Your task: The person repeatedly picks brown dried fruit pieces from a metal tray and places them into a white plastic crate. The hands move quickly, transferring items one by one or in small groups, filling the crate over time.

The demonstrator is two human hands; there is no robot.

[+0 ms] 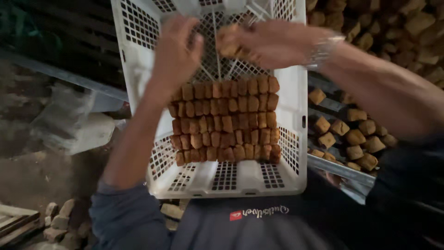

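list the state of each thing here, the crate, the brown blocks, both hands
white crate: tilted toward the person, partly filled
brown blocks in crate: packed in neat rows, upright, touching
left hand: over the crate's bare part, nothing seen in it
right hand: closed on a few brown blocks
held blocks: in the right hand, above the rows
loose blocks: scattered on the rack at right

A white perforated crate (pixel 296 139) held neat rows of brown cubes (pixel 225 121), while more cubes (pixel 354 138) lay loose on the metal rack (pixel 340 169) beside it.
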